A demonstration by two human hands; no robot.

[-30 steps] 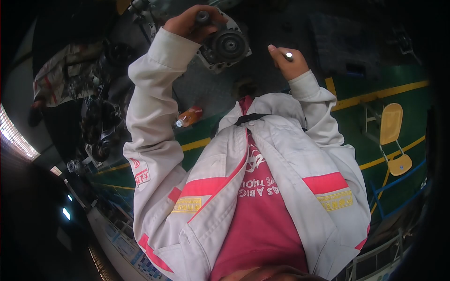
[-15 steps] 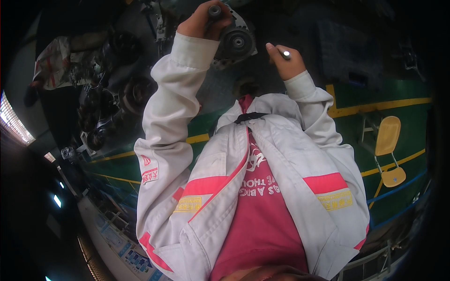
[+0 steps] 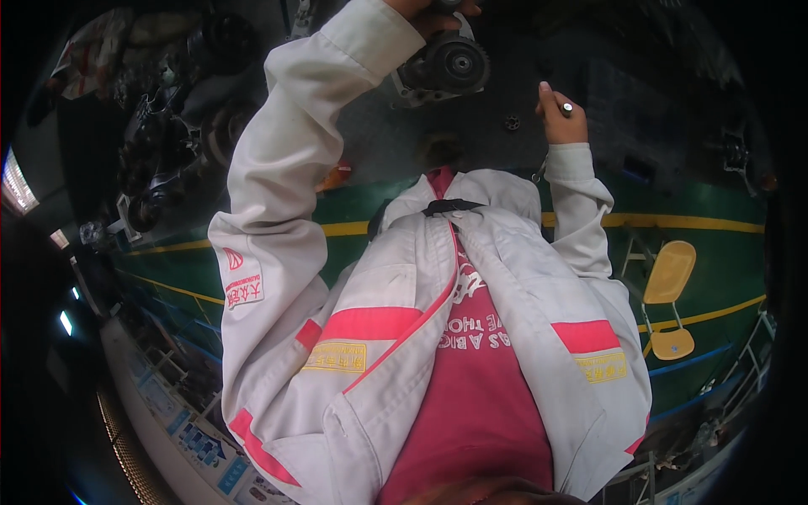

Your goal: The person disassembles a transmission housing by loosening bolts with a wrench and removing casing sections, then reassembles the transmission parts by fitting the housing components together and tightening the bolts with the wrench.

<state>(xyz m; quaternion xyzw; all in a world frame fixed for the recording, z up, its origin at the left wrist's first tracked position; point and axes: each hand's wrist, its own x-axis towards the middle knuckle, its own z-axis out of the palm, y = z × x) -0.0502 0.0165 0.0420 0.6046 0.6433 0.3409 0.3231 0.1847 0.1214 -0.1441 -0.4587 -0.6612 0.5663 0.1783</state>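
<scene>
My left hand (image 3: pixel 438 17) is at the top edge, partly cut off, its fingers curled around a dark cylindrical piece (image 3: pixel 446 4). Just below it is a metal housing (image 3: pixel 411 94) carrying a dark round pulley-like wheel (image 3: pixel 459 63). I cannot tell whether the hand touches the housing. Over to the right, my right hand (image 3: pixel 562 122) is closed around a slim rod with a shiny round end (image 3: pixel 567 108), thumb pointing up along it. Left of that hand lies a small round metal part with holes (image 3: pixel 512 122).
Dark mechanical assemblies (image 3: pixel 172 151) crowd the left side. A dark bulky block (image 3: pixel 627 105) stands right of my right hand. At the right, a yellow chair (image 3: pixel 669 273) stands on the green floor (image 3: pixel 715 194) with yellow lines. An orange object (image 3: pixel 335 175) shows beside my left sleeve.
My left hand has gone farther up and right with the dark cylindrical piece. The right hand has shifted right, still gripping the rod. The small round part now shows. The whole view has shifted.
</scene>
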